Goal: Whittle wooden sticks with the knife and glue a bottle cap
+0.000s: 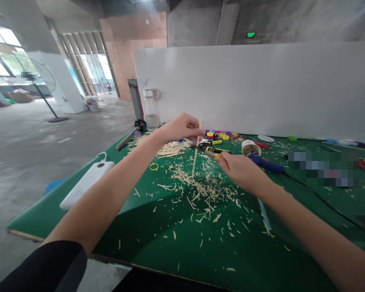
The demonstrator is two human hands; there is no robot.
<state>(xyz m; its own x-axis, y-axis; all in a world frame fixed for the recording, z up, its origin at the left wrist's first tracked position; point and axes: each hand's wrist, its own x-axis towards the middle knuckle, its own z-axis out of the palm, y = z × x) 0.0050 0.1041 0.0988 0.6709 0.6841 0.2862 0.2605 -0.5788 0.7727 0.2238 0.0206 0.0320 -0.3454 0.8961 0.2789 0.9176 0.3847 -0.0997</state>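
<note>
My left hand (pixel 187 126) is closed in a pinch on the upper end of a thin wooden stick (pixel 195 162), which stands nearly upright with its lower end near the green tabletop. My right hand (pixel 231 165) is closed round a yellow-and-grey utility knife (pixel 212 154). Its tip points left and meets or nearly meets the stick's middle; contact is too small to tell. Beneath both hands lie scattered wood shavings (pixel 207 190). Behind the stick is a heap of wooden sticks (pixel 170 151), and pliers (pixel 215 142) with yellow-and-black handles lie just beyond the knife.
A white power bank (pixel 86 184) with a cable sits at the left table edge, near a hammer (pixel 127 138). A blue glue gun (pixel 269 164) rests by a white cup (pixel 250 148) at right, its black cord trailing. A white panel (pixel 261 89) borders the green table (pixel 158 251).
</note>
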